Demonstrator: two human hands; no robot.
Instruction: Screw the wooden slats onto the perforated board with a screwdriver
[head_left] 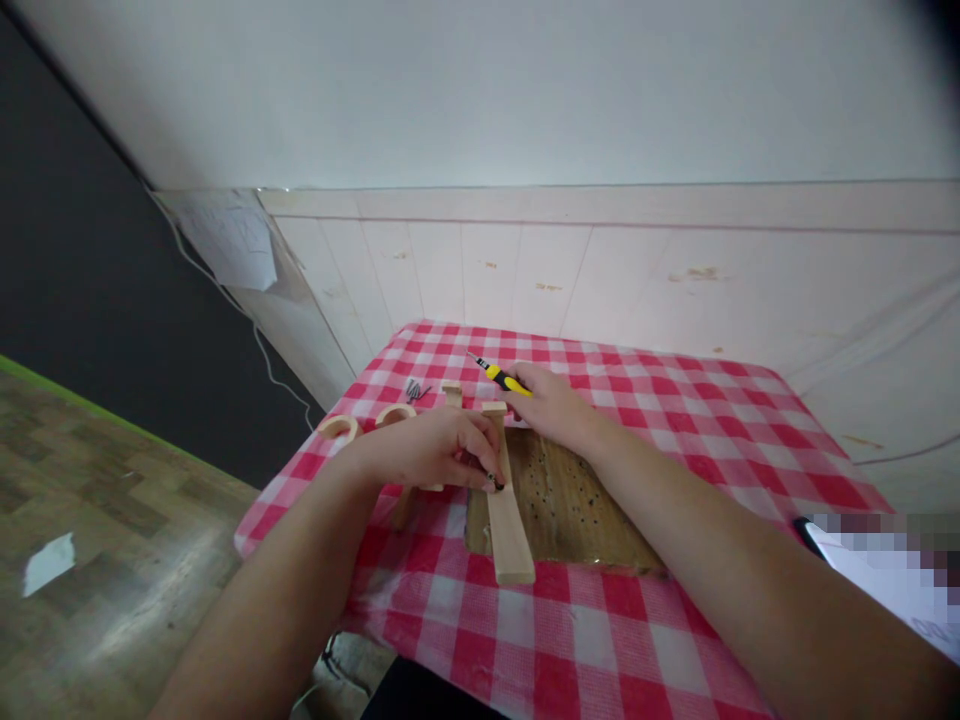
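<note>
My left hand (454, 450) pinches a small dark metal piece (495, 482) against the top of a pale wooden strip (512, 540); its exact kind is too small to make out. The strip lies lengthwise over a brown wooden board (559, 510) dotted with small holes. In my right hand (551, 398) is a yellow and black screwdriver (504, 378), its tip pointing to the far left, away from the strip. That hand rests near the strip's far end, over the board's back edge.
Pale curved wooden pieces (341, 428) and another wooden piece (452, 390) lie left of the board. Several thin dark metal bits (414, 390) sit behind them. A checked red and white cloth (600, 640) covers the table, with a wall behind. A lit screen (862, 570) is at the right.
</note>
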